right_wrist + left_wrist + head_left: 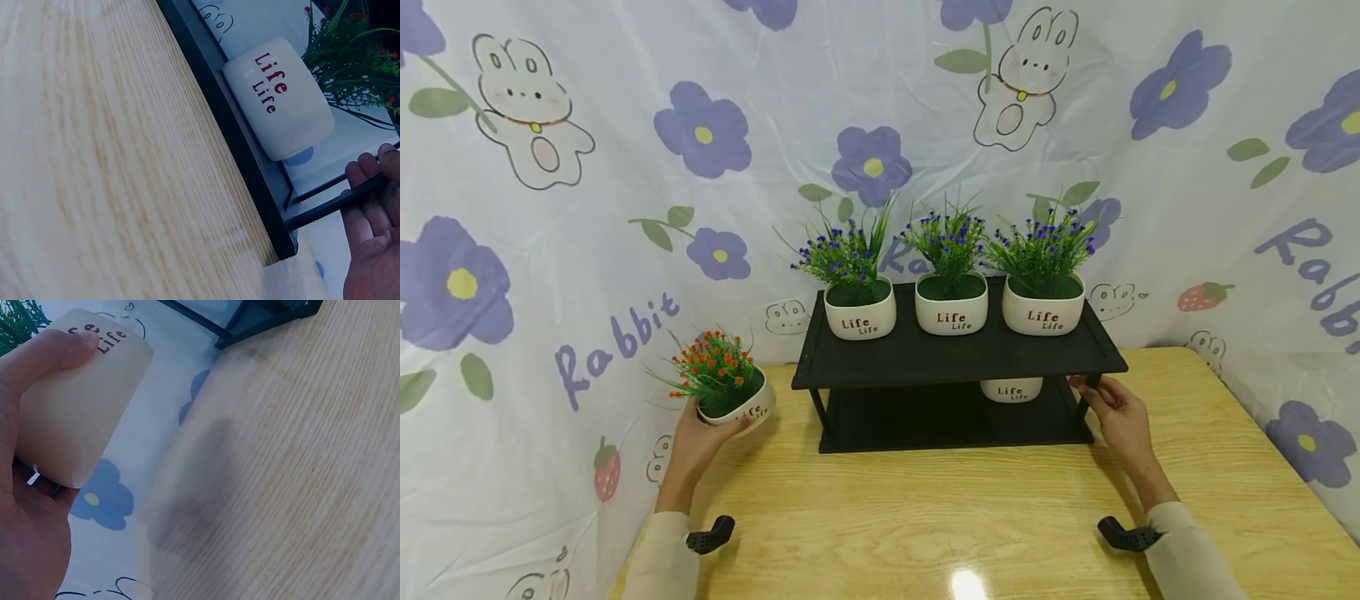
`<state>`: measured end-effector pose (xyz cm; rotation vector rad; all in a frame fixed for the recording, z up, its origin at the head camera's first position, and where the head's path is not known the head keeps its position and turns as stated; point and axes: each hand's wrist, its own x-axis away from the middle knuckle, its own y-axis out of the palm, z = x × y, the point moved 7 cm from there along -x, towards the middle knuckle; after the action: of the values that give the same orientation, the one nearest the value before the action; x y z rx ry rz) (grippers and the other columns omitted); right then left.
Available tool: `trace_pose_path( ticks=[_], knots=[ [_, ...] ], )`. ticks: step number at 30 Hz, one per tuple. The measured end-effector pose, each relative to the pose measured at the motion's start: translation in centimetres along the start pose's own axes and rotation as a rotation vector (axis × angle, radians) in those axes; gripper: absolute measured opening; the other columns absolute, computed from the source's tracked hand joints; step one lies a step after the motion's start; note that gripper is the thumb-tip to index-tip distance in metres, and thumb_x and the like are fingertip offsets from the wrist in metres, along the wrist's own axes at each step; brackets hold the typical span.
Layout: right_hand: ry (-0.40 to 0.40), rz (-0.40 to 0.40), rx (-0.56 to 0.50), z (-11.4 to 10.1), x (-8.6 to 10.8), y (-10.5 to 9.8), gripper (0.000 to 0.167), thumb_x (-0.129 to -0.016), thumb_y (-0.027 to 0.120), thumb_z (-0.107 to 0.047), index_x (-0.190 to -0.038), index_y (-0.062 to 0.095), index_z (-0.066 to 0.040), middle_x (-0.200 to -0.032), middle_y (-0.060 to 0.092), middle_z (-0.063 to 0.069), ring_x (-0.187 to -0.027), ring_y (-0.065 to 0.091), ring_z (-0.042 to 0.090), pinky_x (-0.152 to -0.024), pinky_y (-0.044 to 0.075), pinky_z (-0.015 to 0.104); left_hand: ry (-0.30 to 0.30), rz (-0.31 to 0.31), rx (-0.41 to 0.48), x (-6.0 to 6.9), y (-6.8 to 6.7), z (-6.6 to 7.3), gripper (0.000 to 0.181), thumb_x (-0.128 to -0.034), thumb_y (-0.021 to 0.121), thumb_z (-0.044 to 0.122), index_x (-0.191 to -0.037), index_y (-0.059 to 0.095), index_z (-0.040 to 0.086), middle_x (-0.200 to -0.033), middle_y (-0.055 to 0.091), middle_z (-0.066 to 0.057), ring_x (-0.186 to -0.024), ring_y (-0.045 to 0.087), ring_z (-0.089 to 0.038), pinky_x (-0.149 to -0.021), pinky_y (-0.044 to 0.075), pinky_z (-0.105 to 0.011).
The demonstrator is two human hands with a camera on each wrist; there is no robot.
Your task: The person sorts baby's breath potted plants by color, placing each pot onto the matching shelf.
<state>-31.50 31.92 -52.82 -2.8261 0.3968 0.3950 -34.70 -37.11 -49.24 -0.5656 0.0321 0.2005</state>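
Note:
My left hand (694, 450) holds a white pot (762, 402) of orange-red artificial flowers (715, 360), tilted, left of a black two-tier shelf (895, 360). In the left wrist view, the thumb of the left hand (34, 544) presses the lettered front of the white pot (81, 419). At the shelf's right end, my right hand (1126, 421) grips a slim black post (331, 208); the right wrist view shows the fingers of the right hand (375, 250) behind it. A white pot (281, 100) with red flowers sits on the lower tier, its plant hidden by the upper tier in the head view.
Three white pots with purple flowers, left (859, 321), middle (951, 317) and right (1042, 317), stand along the upper tier. The shelf stands on a light wooden table (880, 517). A rabbit-and-flower printed cloth (797, 83) hangs behind and at both sides.

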Motion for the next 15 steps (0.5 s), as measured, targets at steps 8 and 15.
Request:
trace_pose_path(
  ticks=[8,15],
  knots=[
    [-0.034,0.01,-0.054,-0.1,-0.1,-0.2,0.037,-0.109,0.064,-0.019,-0.141,0.066,-0.001,-0.124,0.079,-0.005,-0.113,0.069,-0.011,-0.096,0.053,0.006,0.061,-0.034,-0.005,1.0,0.3,1.1,0.1,-0.0904,0.088,0.034,-0.168,0.029,0.013,-0.16,0.05,-0.015,-0.141,0.052,-0.029,-0.098,0.046,-0.017],
    [-0.019,0.002,-0.007,-0.2,0.0,-0.2,0.037,-0.11,0.063,-0.023,-0.139,0.067,0.0,-0.127,0.078,0.005,-0.113,0.067,-0.013,-0.097,0.05,0.004,0.047,-0.061,0.004,2.6,0.5,1.7,0.099,-0.0894,0.089,0.03,-0.166,0.03,0.009,-0.158,0.051,-0.019,-0.139,0.053,-0.032,-0.091,0.045,-0.009]
  ],
)
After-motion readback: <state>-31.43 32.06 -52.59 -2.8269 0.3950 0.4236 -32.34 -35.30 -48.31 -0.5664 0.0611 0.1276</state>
